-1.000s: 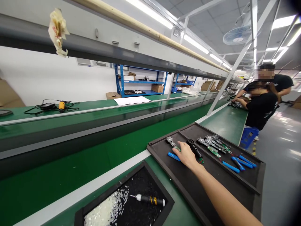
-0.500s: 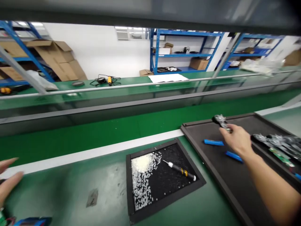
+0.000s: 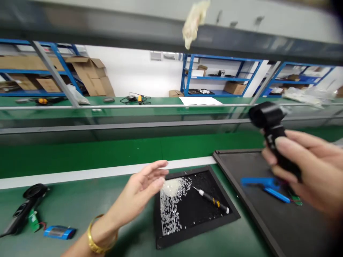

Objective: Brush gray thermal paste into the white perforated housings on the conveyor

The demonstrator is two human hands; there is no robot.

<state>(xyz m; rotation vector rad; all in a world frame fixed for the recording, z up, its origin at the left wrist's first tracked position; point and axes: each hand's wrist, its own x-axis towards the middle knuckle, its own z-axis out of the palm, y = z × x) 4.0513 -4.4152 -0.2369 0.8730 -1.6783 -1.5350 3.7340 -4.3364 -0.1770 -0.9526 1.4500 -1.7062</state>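
My right hand (image 3: 308, 164) is wrapped round the handle of a black handheld fan (image 3: 269, 119), raised above the large dark tray with its round head up; the picture is blurred there. A green circuit board (image 3: 295, 198) with wires shows below this hand. My left hand (image 3: 146, 184) is empty, fingers apart, over the left edge of the small black tray (image 3: 171, 240). White small pieces (image 3: 168, 210) and a screwdriver (image 3: 213, 201) lie in that tray. On the bench at left rests another black fan housing (image 3: 20, 212) beside a green board (image 3: 34, 220) and blue battery (image 3: 59, 232).
At right is the large dark tray (image 3: 249, 217) with blue batteries (image 3: 277, 195) in it. A grey overhead shelf (image 3: 120, 28) crosses the top, with a pale lump (image 3: 195, 23) hanging from it. Behind stand a rail (image 3: 150, 125), blue racks (image 3: 219, 77) and cardboard boxes (image 3: 93, 76).
My right hand has lifted the handheld fan from over the large tray, up and nearer to the camera. My left hand has come right from the left edge to the small tray. The view has shifted.
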